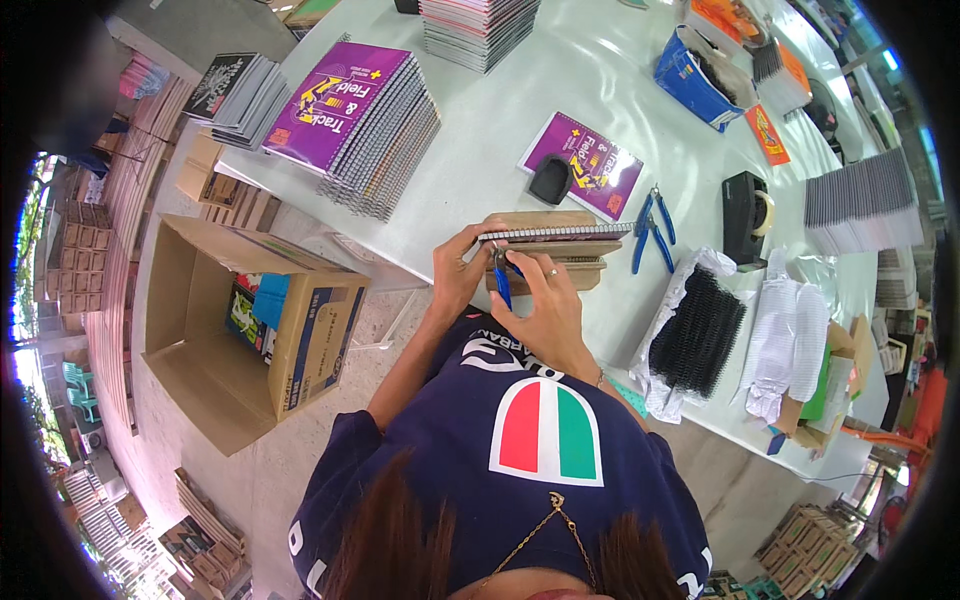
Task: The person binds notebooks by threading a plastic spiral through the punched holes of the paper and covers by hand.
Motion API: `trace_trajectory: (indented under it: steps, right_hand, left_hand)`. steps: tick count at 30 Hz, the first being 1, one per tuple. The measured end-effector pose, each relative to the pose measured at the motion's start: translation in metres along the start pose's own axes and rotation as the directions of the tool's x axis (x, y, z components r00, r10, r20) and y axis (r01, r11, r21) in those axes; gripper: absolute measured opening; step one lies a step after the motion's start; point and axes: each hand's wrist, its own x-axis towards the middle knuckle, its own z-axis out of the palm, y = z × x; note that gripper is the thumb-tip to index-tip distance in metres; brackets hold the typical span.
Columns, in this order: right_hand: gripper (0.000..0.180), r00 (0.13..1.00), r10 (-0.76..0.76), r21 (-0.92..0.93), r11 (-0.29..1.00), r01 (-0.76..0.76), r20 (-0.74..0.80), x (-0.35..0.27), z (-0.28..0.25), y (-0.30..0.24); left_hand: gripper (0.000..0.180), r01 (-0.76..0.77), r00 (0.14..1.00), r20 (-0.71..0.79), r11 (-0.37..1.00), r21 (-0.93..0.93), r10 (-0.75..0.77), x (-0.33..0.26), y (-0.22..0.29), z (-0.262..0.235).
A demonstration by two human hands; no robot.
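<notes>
My left hand (455, 275) grips the left end of a spiral-bound notebook (570, 233), which stands on edge with its coil facing up. In my right hand (553, 312) are small blue-handled pliers (503, 288), their jaws at the coil's left end, close to my left fingertips. Brown board pieces (545, 218) lie around the notebook at the table edge. Just beyond, a purple notebook (615, 180) lies flat with a black, cup-like piece (551, 180) on its corner. A second pair of blue-handled pliers (652, 235) rests open to the right.
Stacked purple spiral notebooks (365, 125) stand at the left of the white table (475, 130). To the right are a black tape dispenser (742, 215), a tray of black coils (700, 330) and a blue box (705, 80). An open cardboard box (310, 340) stands left, below table height.
</notes>
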Motion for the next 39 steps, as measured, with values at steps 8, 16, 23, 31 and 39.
trace_trajectory:
  steps: [8,16,23,31,39]
  right_hand:
    - [0.049,0.999,-0.046,-0.051,0.998,0.046,-0.005,0.001,0.009,-0.001]
    - [0.040,0.873,0.253,0.711,0.508,-0.487,0.417,0.009,0.013,0.012]
    - [0.037,0.896,0.255,0.590,0.681,-0.433,0.363,-0.018,0.002,0.051]
    - [0.040,0.959,0.283,-0.135,0.950,-0.280,-0.001,-0.086,-0.043,0.151]
    - [0.039,0.926,0.289,-0.325,0.875,-0.358,-0.244,-0.101,-0.019,0.158]
  left_hand:
    - [0.022,-0.004,1.000,0.005,0.997,0.072,0.004,-0.002,-0.005,-0.003]
    - [0.024,0.000,1.000,-0.006,0.994,0.105,0.000,-0.008,0.004,-0.002]
    - [0.030,-0.091,0.995,0.065,0.962,0.259,0.077,-0.006,0.007,-0.009]
    - [0.029,-0.106,0.992,0.104,0.919,0.380,0.071,-0.001,0.022,-0.020]
    - [0.023,-0.089,0.878,-0.385,0.888,0.451,0.284,0.085,0.137,-0.124]
